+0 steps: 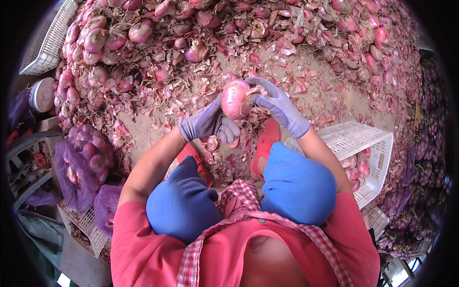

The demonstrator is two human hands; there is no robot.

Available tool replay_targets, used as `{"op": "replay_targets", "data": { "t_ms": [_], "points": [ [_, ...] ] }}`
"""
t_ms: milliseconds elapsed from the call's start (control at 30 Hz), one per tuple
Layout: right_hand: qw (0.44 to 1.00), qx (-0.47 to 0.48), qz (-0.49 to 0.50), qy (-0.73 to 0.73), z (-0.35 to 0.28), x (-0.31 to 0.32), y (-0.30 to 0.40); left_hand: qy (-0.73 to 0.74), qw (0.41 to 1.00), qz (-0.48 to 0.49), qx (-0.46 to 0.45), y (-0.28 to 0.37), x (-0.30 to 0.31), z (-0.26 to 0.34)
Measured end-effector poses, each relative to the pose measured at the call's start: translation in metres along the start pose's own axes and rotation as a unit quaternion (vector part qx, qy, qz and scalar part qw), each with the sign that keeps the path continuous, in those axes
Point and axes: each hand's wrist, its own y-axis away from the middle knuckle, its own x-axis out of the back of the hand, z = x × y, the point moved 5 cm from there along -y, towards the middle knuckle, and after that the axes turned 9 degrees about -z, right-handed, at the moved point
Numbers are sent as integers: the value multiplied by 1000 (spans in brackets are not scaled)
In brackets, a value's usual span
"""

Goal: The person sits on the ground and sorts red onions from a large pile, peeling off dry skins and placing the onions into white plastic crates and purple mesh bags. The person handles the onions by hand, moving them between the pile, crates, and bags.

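Note:
A large red onion (235,99) is held up between my hands, above the littered floor. My left hand (209,122), in a grey-purple knit glove, supports it from the left and below, with the thumb along its side and the fingers curled. My right hand (278,104), gloved the same way, is at the onion's right end. Its thumb and fingers pinch a dry flap of papery skin (257,92) there. The onion's left face looks smooth and shiny pink.
A big heap of red onions (96,39) curves around the front. Loose skins (211,143) litter the floor between my red shoes (267,140). At right, a tipped white plastic crate (383,168) contains onions. Filled purple mesh bags (77,179) and a white bucket (43,95) stand at left.

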Motion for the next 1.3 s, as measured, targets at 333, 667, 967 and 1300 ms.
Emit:
{"op": "replay_targets", "data": {
  "t_ms": [333, 667, 967, 1300],
  "points": [
    [988, -26, -17, -150, 104, 9, 11, -169, 959, 204, -97, -36, 34, -19],
    [855, -84, -31, -512, 101, 8, 11, -606, 650, 413, -201, 6, 115, 73],
    [843, -97, -23, -529, 104, 11, 10, -887, 392, 231, 74, -72, 152, 84],
    [814, -79, -9, -575, 99, 20, 10, -560, 760, 319, -86, 0, 170, 60]
  ]
}}
